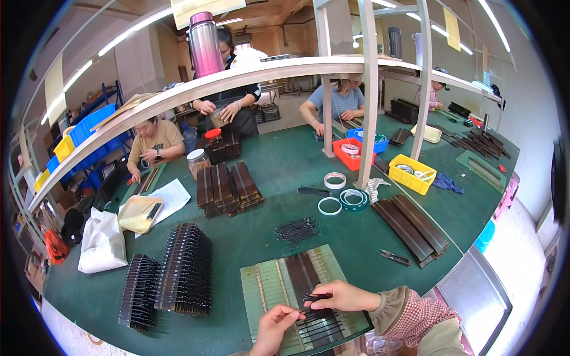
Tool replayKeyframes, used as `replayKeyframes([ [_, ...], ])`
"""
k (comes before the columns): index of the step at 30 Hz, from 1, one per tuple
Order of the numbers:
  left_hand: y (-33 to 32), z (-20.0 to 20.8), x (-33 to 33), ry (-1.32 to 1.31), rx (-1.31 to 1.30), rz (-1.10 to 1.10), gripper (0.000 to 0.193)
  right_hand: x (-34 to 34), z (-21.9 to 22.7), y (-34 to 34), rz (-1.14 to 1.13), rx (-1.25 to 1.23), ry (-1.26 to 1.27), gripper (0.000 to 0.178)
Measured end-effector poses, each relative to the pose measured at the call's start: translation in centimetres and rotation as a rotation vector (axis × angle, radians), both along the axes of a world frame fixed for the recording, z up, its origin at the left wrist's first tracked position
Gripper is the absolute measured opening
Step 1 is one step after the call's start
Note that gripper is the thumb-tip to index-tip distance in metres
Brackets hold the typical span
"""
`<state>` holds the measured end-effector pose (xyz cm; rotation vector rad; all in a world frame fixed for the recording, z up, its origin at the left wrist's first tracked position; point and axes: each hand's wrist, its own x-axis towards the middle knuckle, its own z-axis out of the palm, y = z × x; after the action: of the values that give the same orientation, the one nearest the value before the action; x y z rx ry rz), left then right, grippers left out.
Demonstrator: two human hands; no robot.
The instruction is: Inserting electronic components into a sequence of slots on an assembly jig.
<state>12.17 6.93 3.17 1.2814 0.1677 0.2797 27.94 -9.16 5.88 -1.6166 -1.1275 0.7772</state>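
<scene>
On the green work surface in front of me lies a pale green ridged board (254, 296). A dark brown flat strip (301, 273) runs along it, with a row of thin black wire-like pieces across its near end. Over this strip my right hand (341, 296) is closed around a small bunch of thin black pieces (313, 298). Just left of that bunch, my left hand (278, 326) has thumb and forefinger pinched together; what sits between them is too small to make out. A loose pile of thin black pieces (295, 230) lies beyond the board.
Two stacks of strips with black-tipped rows (184, 267) stand at left. Right of the board are snips (395, 257) and brown strips (409, 228). Tape rolls (354, 200), a yellow bin (412, 174) and shelf posts (367, 118) stand farther back. Several people work around the table.
</scene>
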Motion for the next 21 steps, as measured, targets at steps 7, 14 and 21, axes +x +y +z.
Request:
replayKeyframes([
  [7,0.2,0.2,-0.3,0.070,0.050,0.045,0.007,0.5,-0.2,-0.7,-0.028,-0.059,0.037,0.027],
  [14,0.1,0.2,-1.3,0.119,0.209,0.056,0.013,-0.1,-0.8,-0.9,-0.038,-0.047,0.057,0.025],
  [21,2.2,0.0,-1.3,0.053,0.739,0.167,0.013,1.0,-0.7,-1.2,-0.147,-0.030,-0.022,0.022],
])
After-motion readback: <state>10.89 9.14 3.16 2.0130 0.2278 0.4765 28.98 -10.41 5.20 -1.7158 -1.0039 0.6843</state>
